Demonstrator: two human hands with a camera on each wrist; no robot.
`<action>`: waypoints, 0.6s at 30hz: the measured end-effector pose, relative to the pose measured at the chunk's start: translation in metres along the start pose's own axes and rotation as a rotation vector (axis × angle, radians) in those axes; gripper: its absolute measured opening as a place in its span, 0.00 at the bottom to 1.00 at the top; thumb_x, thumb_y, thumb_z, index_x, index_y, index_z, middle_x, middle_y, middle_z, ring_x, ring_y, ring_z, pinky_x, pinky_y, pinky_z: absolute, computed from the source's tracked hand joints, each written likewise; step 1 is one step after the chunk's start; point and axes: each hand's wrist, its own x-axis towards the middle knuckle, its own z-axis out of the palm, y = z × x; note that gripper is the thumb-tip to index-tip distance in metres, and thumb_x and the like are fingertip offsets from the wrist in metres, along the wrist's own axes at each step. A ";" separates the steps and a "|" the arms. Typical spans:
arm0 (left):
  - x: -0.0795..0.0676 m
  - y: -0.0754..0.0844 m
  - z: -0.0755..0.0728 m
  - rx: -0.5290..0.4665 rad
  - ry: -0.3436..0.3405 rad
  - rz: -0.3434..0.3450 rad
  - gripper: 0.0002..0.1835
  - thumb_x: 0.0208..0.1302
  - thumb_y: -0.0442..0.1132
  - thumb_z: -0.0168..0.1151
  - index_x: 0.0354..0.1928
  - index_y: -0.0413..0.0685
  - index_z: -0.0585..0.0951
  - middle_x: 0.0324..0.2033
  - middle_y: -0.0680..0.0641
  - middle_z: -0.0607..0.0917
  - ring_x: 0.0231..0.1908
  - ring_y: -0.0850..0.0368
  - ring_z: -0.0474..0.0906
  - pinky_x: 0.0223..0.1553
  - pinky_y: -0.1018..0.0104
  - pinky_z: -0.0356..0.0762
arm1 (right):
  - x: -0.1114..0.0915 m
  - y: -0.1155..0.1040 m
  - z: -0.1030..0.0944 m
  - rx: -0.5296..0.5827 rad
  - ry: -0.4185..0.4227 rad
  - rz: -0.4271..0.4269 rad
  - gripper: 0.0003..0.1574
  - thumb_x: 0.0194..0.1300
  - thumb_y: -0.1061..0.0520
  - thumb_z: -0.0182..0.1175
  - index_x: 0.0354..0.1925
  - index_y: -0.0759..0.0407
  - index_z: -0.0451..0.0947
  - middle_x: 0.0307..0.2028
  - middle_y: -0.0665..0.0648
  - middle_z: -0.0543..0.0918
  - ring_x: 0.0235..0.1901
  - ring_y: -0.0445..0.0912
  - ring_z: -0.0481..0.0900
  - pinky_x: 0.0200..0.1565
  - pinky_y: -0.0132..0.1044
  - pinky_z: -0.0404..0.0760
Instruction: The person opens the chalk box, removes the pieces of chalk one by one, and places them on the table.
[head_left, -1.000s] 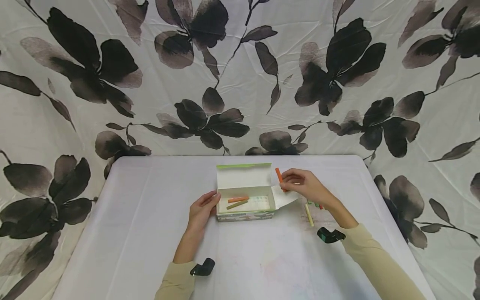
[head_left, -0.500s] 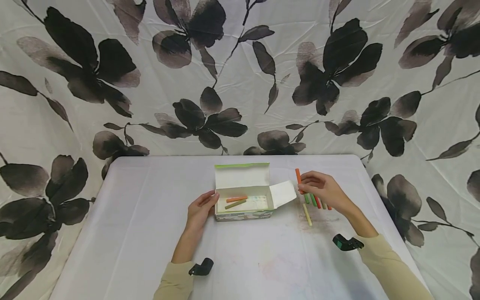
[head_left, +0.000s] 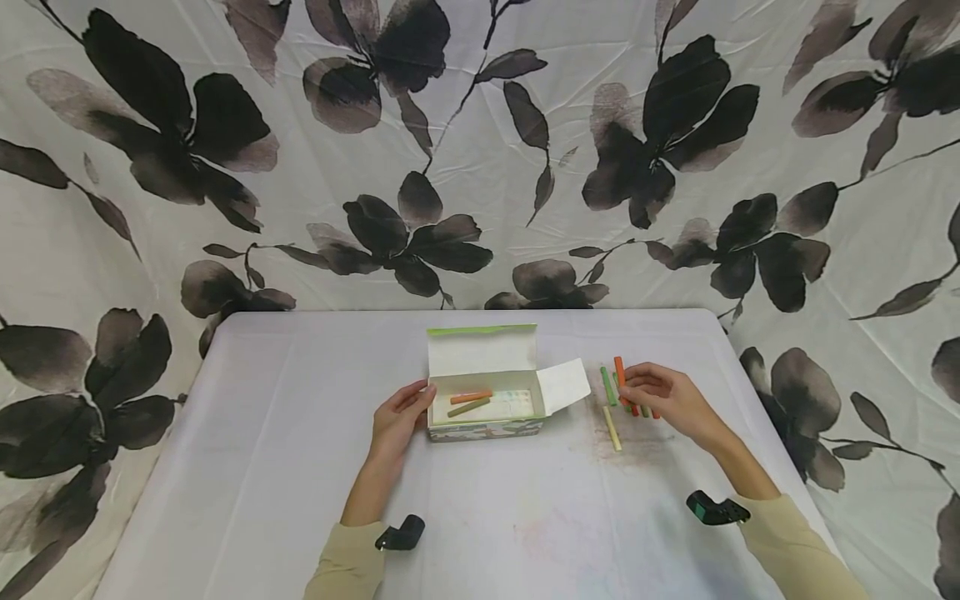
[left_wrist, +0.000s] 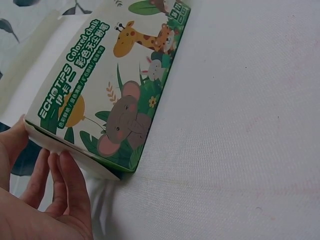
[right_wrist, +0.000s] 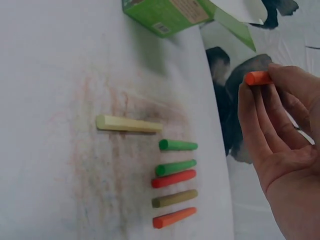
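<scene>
Pale-yellow chalk stick (right_wrist: pixel 129 123) lies nearest; L hand (head_left: pixel 399 412) pinching open coloured-chalk box (head_left: pixel 485 430) at its end, prob. steadying it; R hand (head_left: pixel 670 400) pinching orange chalk stick (right_wrist: pixel 259 78) at fingertips, prob. for control, near 5-stick row (right_wrist: pixel 173 179).

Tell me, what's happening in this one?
A person's right hand pinches an orange chalk stick over the white table, while the left hand grips the left end of an open chalk box. Inside lie another orange stick and an olive stick. On the table, a pale yellow stick lies near a row of five sticks.
</scene>
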 end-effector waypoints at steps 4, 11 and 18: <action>-0.001 0.000 0.000 -0.013 -0.006 0.005 0.25 0.63 0.47 0.75 0.59 0.44 0.83 0.43 0.52 0.85 0.41 0.57 0.80 0.35 0.73 0.78 | -0.007 0.009 0.000 -0.012 0.006 0.018 0.24 0.73 0.53 0.66 0.58 0.68 0.76 0.48 0.64 0.84 0.45 0.42 0.85 0.46 0.42 0.84; -0.001 0.000 0.000 -0.008 -0.012 0.003 0.27 0.63 0.48 0.75 0.60 0.44 0.82 0.45 0.50 0.85 0.41 0.56 0.81 0.35 0.74 0.79 | -0.020 0.023 -0.001 0.028 -0.002 0.039 0.27 0.72 0.56 0.66 0.60 0.74 0.74 0.49 0.66 0.83 0.45 0.39 0.84 0.48 0.34 0.83; 0.001 -0.001 0.000 -0.006 -0.016 -0.001 0.26 0.64 0.47 0.75 0.60 0.44 0.82 0.46 0.49 0.85 0.41 0.57 0.81 0.35 0.74 0.79 | -0.030 0.040 0.000 0.046 -0.026 0.086 0.27 0.72 0.56 0.66 0.60 0.73 0.73 0.46 0.63 0.84 0.44 0.40 0.84 0.47 0.35 0.83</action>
